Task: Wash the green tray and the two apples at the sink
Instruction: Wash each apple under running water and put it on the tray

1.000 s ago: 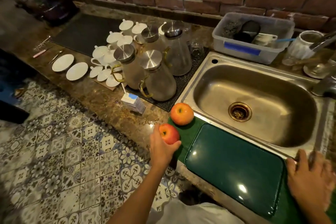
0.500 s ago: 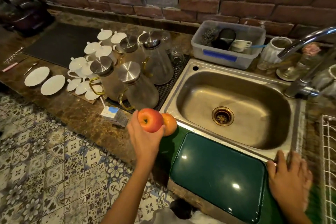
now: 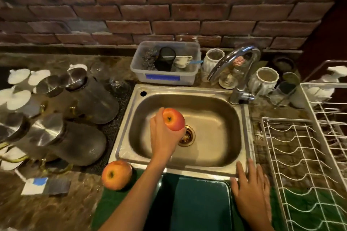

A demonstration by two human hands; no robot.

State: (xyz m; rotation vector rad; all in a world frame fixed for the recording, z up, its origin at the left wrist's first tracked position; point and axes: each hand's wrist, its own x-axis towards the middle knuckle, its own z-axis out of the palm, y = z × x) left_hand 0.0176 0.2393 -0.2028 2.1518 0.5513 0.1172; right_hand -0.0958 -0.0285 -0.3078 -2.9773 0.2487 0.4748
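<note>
A second ago the left hand [image 3: 165, 137] gripped the round red apple [image 3: 173, 119] at the counter edge beside the other fruit; now it has carried it out over the rectangular stainless-steel sink [image 3: 187, 169], and the apple hangs above the basin just left of the brass-coloured drain [image 3: 186, 135]. The fingers curl round the far side of the fruit with the thumb on top, stem end facing the camera. The right hand [image 3: 250, 190] has slid along to the sink's front right corner, fingers spread flat, pinching nothing.

The second apple, orange-red and round [image 3: 116, 174], sits just off the sink's front left corner, on the near-left end of the dark green cloth [image 3: 109, 204]. The glossy green rectangular tray [image 3: 201, 202] lies on that cloth against the sink's front rim.

The curved chrome tap [image 3: 240, 65] stands at the sink's back right corner and no water is running, so washing appears not to have started.

Risks from here:
- The apple is held one-handed; once wet it may slip and knock the steel.
- The left forearm passes close to the resting apple; a careless sweep could roll it off the counter.
- Reaching for the tap with the right hand means crossing near the white wire dish rack [image 3: 304, 165] right of the sink.
</note>
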